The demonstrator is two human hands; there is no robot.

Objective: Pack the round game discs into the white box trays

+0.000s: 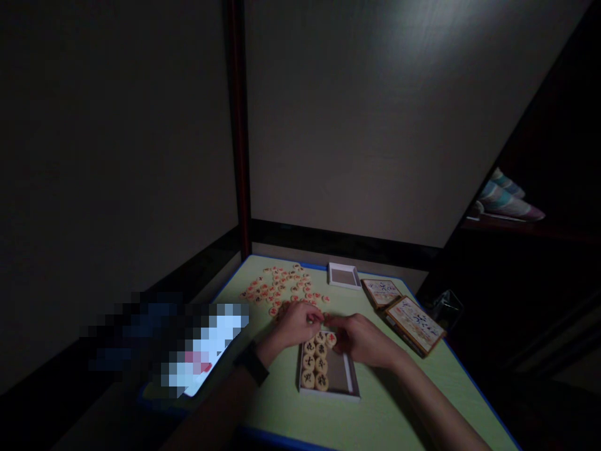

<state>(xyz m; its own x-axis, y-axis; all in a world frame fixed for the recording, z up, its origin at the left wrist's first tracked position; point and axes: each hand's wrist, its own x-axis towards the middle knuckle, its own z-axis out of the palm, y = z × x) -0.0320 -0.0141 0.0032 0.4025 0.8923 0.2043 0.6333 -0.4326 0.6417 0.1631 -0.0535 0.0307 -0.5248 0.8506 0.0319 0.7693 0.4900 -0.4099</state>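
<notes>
A shallow white box (329,396) holds several round wooden pieces with black characters (321,365) in its left part, plus a red-marked piece (331,339) near its far edge. My left hand (300,322) is over the box's far left corner, fingers curled together; anything between them is too small to make out. My right hand (359,335) reaches over the box's right side, its fingertips close to the left hand's, and what they hold is hidden. Beyond my hands lies a loose spread of red-marked pieces (270,291).
A second white box (344,276) stands at the table's far edge. Two printed box lids (381,292) (416,324) lie at the right. A blurred bright screen (211,351) is at the left. The green table (385,410) has a blue edge; walls rise behind.
</notes>
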